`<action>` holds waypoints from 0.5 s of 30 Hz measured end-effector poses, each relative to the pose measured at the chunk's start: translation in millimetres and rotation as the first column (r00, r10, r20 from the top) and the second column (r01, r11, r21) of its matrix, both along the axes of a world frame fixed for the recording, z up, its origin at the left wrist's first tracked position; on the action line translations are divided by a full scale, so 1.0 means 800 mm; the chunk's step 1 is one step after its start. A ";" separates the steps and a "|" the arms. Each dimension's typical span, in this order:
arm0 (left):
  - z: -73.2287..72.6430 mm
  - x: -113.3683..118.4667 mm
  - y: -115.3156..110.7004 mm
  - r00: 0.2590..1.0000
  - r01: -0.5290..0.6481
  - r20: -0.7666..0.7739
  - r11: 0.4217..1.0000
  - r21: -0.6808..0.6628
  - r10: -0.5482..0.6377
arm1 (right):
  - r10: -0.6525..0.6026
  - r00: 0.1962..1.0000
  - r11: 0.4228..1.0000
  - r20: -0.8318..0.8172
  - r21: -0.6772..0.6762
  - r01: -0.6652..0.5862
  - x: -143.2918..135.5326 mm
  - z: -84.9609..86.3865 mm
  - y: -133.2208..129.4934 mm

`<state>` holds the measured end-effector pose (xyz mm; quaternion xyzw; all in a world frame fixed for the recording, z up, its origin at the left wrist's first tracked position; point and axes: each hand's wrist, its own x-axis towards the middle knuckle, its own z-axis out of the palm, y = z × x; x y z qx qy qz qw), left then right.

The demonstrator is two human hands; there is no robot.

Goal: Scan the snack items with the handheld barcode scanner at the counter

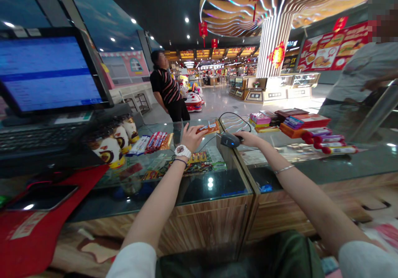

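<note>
My left hand (190, 139), with a white watch on its wrist, is closed on one end of an orange snack packet (212, 127) over the glass counter. My right hand (249, 139) grips a dark barcode scanner (230, 140) by its handle, and a small blue light shows on it. The scanner's head points left, just below and beside the packet, with a small gap between them. A black cable (235, 114) loops behind the scanner. Left of my left hand lies a row of blue, red and yellow snack packets (152, 142).
A monitor (49, 68) and keyboard (25, 145) stand at the left, near several patterned jars (108, 147) and a phone (43, 198). Boxes (306, 122) and candy tubes (331, 141) are stacked at the right. One person (168, 89) stands beyond the counter, another (357, 71) at the right.
</note>
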<state>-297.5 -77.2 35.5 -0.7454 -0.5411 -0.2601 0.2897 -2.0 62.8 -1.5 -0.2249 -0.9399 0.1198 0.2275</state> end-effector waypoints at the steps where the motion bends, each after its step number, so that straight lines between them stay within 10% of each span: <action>1: 0.000 -0.001 0.000 1.000 -0.001 0.002 1.000 -0.001 0.001 | 0.000 1.000 1.000 -0.007 0.003 0.000 0.000 0.001 -0.001; 15: 0.003 -0.011 -0.002 0.994 -0.071 0.083 0.997 -0.037 0.074 | -0.039 0.944 0.999 -0.326 -0.023 0.033 -0.018 0.043 -0.055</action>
